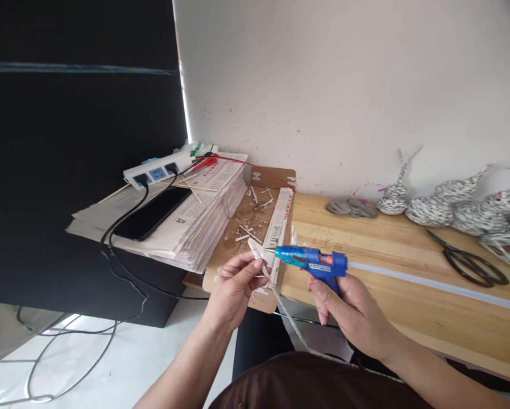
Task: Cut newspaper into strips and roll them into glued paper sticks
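Note:
A strip of rolled paper (255,248) is pinched between the thumb and fingers of my left hand (233,289); from there a long thin paper cord (292,322) hangs down toward my lap. My right hand (352,309) is wrapped round the handle of a blue glue gun (310,261). The gun points left, and its metal nozzle is at the flat end of the paper strip, just above my left fingertips. Whether glue is coming out is too small to tell.
Stacked newspapers (212,221) carry a phone (152,214) and a power strip (156,170) with hanging cables. Paper scraps litter a cardboard sheet (229,250). Scissors (472,264) and woven paper gourds (429,211) lie right on the wooden table (391,238).

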Motion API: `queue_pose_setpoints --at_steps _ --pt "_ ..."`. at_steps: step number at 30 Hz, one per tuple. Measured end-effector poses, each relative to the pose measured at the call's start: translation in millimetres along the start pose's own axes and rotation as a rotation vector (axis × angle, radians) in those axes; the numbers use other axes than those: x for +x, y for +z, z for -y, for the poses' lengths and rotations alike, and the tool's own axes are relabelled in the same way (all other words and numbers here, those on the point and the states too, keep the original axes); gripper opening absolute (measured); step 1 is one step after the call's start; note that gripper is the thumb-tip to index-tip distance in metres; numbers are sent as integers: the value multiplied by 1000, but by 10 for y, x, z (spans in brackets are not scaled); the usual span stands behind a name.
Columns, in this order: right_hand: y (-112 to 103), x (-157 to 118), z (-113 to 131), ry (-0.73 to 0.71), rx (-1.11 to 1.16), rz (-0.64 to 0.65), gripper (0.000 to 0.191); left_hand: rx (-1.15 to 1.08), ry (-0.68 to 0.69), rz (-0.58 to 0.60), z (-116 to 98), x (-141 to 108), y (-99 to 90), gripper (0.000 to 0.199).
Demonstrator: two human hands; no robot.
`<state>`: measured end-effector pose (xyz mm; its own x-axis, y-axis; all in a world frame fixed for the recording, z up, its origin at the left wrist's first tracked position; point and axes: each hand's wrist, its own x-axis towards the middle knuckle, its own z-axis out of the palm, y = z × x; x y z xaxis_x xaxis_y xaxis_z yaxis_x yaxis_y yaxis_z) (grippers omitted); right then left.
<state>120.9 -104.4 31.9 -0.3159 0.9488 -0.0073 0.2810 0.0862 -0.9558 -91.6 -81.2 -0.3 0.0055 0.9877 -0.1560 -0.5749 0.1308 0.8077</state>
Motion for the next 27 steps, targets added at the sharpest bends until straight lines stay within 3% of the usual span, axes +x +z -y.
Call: queue_pose_setpoints --at_steps 9,14,17,20,27 --pt "40 50 -88 51 203 56 36 -8 -3 -11 -15 -18 -69 20" --pt "44 142 -146 173 520 75 39 -13 -10 -68 -5 -5 -136 24" --pt "16 192 -178 300 777 172 43 -19 0 -84 5 8 -157 25" --pt "-15 207 -230 340 933 302 43 -16 9 -84 6 19 -162 23" --pt "-12 199 -282 329 954 420 37 -47 -32 -32 6 55 -99 17"
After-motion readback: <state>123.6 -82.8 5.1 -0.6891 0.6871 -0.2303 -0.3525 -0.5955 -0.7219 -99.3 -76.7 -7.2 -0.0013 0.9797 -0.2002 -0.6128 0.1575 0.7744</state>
